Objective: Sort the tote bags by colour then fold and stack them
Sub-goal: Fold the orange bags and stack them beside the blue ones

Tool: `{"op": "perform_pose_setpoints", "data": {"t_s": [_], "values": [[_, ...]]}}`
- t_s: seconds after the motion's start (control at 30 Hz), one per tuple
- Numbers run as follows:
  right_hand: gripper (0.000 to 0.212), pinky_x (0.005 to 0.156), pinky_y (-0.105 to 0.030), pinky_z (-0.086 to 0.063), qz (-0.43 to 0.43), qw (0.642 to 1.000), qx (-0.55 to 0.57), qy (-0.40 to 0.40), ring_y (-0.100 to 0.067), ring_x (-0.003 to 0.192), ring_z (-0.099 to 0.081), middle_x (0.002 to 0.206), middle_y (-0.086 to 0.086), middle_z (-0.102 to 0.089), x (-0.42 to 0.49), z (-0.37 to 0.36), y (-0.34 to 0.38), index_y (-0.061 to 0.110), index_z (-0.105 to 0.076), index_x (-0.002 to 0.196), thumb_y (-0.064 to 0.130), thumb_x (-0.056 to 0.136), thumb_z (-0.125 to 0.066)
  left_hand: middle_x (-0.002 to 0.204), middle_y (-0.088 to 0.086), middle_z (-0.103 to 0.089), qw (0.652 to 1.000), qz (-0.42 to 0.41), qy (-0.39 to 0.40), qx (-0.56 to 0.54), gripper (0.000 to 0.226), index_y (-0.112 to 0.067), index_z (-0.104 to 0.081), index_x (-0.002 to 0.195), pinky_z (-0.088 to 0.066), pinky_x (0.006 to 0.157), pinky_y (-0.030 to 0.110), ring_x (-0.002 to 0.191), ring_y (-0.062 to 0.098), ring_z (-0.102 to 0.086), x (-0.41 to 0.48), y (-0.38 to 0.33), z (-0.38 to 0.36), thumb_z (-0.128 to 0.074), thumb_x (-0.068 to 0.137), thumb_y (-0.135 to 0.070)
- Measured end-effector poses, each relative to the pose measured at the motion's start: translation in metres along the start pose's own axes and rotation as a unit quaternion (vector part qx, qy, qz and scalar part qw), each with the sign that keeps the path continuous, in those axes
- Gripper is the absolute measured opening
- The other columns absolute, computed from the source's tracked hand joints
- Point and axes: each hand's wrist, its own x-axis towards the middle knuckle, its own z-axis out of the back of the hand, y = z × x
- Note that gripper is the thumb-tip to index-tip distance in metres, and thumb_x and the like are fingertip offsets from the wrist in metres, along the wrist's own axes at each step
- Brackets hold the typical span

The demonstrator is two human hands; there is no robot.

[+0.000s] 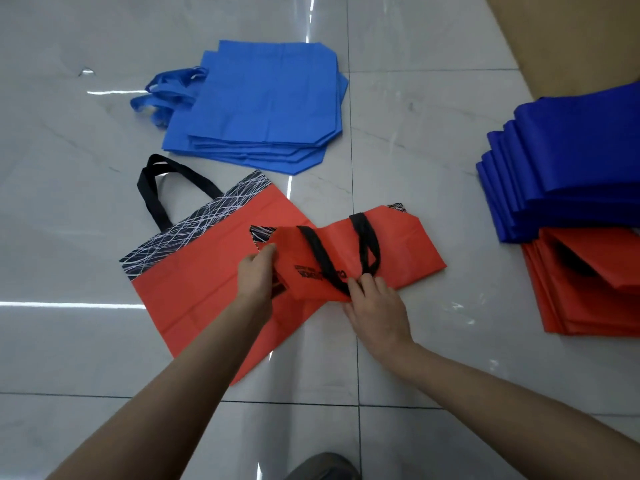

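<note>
We see a glossy pale marble-tile floor crossed by thin dark grout lines. At upper centre lies a stack of light blue totes, handles pointing left. Below it, centre left, a flat orange tote with black handles and a black-and-white scribbled band is spread out. A half-folded orange bag overlaps its right edge. At the right edge an orange pile carries dark blue bags. A brown sheet covers the upper right corner.

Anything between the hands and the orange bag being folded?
Nothing visible. The left hand holds the folded bag's left end, and the right hand pinches its near edge by the handle. It overlaps the flat orange bag.
</note>
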Motion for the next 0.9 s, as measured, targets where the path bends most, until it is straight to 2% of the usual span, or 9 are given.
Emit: {"op": "perform_pose_setpoints", "data": {"t_s": [0.1,0.2,0.3,0.4,0.5,0.57,0.7,0.8,0.9], "values": [[0.014,0.055,-0.031,-0.041,-0.16,0.965,0.205,0.019,-0.02,0.069,-0.053,0.084,-0.007,-0.053,0.0,0.005,-0.004,0.007,-0.062,0.094,0.016,0.093,-0.052,0.072,0.001,-0.056,0.995,-0.058,0.074,-0.016,0.043,-0.014,-0.055,0.094,-0.044,0.055,0.027,0.063,0.014,-0.057,-0.011,-0.006,-0.021,-0.032,0.097,-0.051],[0.02,0.07,-0.028,-0.035,-0.331,0.827,0.453,0.036,-0.017,0.076,-0.05,0.089,-0.011,-0.055,-0.002,0.014,-0.012,0.005,-0.054,0.089,0.019,0.1,-0.045,0.084,0.002,-0.058,0.985,-0.128,0.1,0.053,0.023,-0.016,-0.051,0.089,-0.045,0.064,0.028,0.077,0.016,-0.058,-0.011,0.006,-0.039,-0.039,0.1,-0.033],[0.026,0.075,-0.028,-0.04,-0.437,0.733,0.521,0.029,-0.015,0.08,-0.054,0.086,-0.002,-0.06,-0.003,0.014,-0.026,0.012,-0.059,0.09,0.028,0.101,-0.041,0.098,0.005,-0.055,0.967,-0.148,0.112,0.177,0.008,-0.013,-0.052,0.097,-0.043,0.081,0.029,0.094,0.018,-0.053,0.004,0.031,-0.059,-0.056,0.092,-0.019],[0.032,0.077,-0.034,-0.045,-0.529,0.638,0.559,0.002,-0.016,0.073,-0.057,0.077,0.002,-0.062,0.0,0.011,-0.037,0.017,-0.061,0.076,0.029,0.099,-0.044,0.093,0.009,-0.054,0.965,-0.055,0.136,0.217,0.042,-0.002,-0.048,0.112,-0.045,0.067,0.029,0.082,0.019,-0.052,0.012,0.051,-0.084,-0.063,0.088,-0.033],[0.023,0.063,-0.032,-0.046,-0.582,0.497,0.644,-0.004,-0.019,0.065,-0.055,0.073,-0.007,-0.06,0.009,0.012,-0.047,0.014,-0.057,0.077,0.015,0.098,-0.046,0.082,0.006,-0.058,0.967,-0.007,0.157,0.201,0.032,-0.006,-0.053,0.096,-0.049,0.063,0.027,0.073,0.016,-0.056,0.012,0.059,-0.113,-0.06,0.09,-0.036],[0.018,0.059,-0.031,-0.046,-0.598,0.467,0.651,0.032,-0.023,0.067,-0.059,0.078,-0.011,-0.063,0.012,0.015,-0.053,0.012,-0.055,0.081,0.015,0.097,-0.047,0.091,0.009,-0.062,0.968,-0.013,0.135,0.209,0.034,-0.006,-0.055,0.092,-0.054,0.078,0.036,0.084,0.022,-0.06,0.017,0.06,-0.129,-0.064,0.086,-0.038],[0.017,0.081,-0.033,-0.038,-0.603,0.696,0.381,-0.082,-0.031,0.099,-0.056,0.107,-0.016,-0.058,0.004,0.026,-0.068,0.006,-0.051,0.098,0.018,0.089,-0.057,0.111,0.016,-0.06,0.939,-0.105,0.094,0.313,0.042,-0.005,-0.048,0.112,-0.048,0.09,0.043,0.102,0.032,-0.058,0.027,0.054,-0.144,-0.069,0.084,-0.028],[0.028,0.086,-0.037,-0.04,-0.422,0.866,0.168,-0.209,-0.027,0.104,-0.05,0.114,-0.015,-0.053,0.01,0.05,-0.089,0.004,-0.052,0.111,0.018,0.087,-0.053,0.108,0.016,-0.061,0.882,-0.202,0.158,0.396,0.042,-0.006,-0.047,0.121,-0.045,0.085,0.034,0.1,0.032,-0.057,0.033,0.047,-0.142,-0.065,0.087,-0.024],[0.043,0.097,-0.041,-0.038,-0.266,0.955,0.085,-0.098,-0.03,0.12,-0.048,0.133,-0.014,-0.05,0.023,0.033,-0.111,0.01,-0.055,0.124,0.028,0.088,-0.039,0.119,0.017,-0.058,0.821,-0.268,0.195,0.464,0.052,-0.008,-0.035,0.136,-0.039,0.085,0.035,0.109,0.035,-0.053,0.033,0.053,-0.143,-0.057,0.092,-0.024]]}}
